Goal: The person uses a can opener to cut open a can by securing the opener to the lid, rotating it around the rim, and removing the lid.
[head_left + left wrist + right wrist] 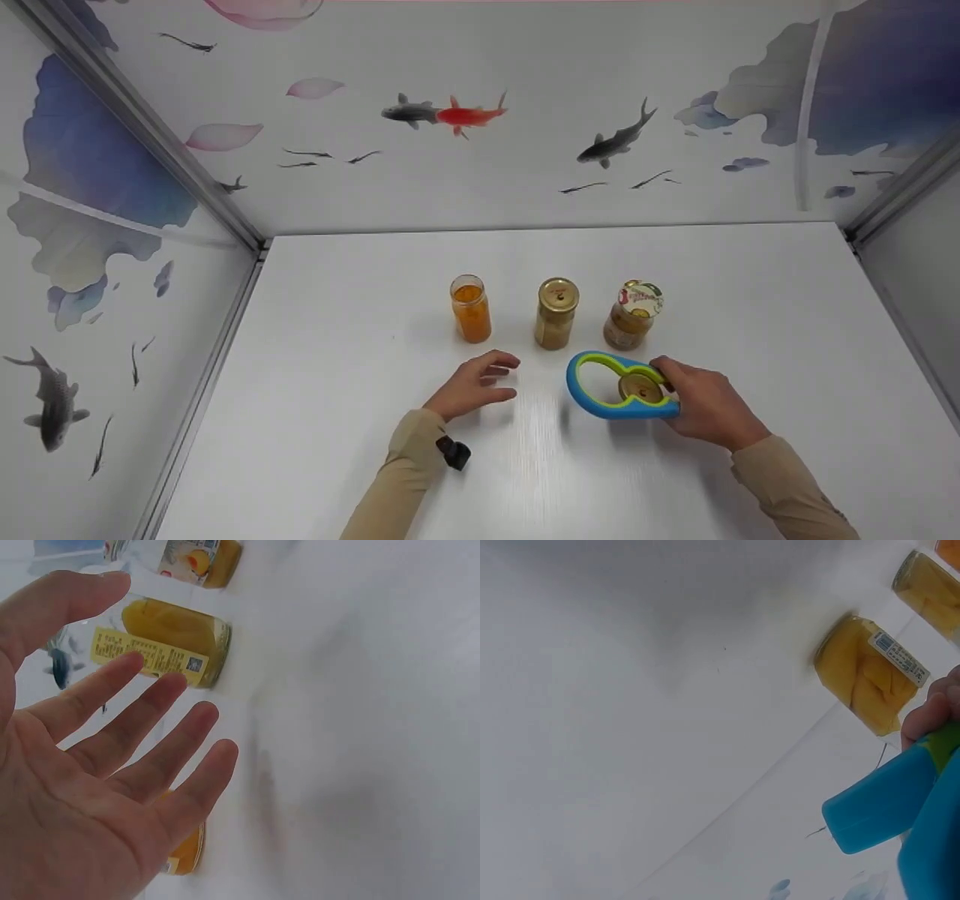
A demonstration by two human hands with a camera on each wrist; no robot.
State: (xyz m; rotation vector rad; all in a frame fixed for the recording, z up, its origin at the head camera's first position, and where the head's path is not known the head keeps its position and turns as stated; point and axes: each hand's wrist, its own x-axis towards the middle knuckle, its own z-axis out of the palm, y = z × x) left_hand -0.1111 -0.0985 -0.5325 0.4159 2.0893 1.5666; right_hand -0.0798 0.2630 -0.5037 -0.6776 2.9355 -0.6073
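Observation:
In the head view my right hand [709,401] grips the end of a blue and lime-green jar opener [589,401], held above the table. A gold jar lid [642,388] sits within the opener's smaller ring. My left hand [472,386] hovers with fingers spread and nothing in them, nearest the lidless jar [472,315] of orange contents. Right of that jar stands a tall gold-lidded jar [556,315], then a squat jar [627,326] with a patterned lid. From the right wrist, the opener's blue end [877,799] shows close up, with thumb or fingertip beside it.
The white table [322,337] runs back to a wall [487,180] printed with fish and petals. Another printed panel [127,277] rises along the left side. A black wrist camera [454,453] is fixed at my left cuff.

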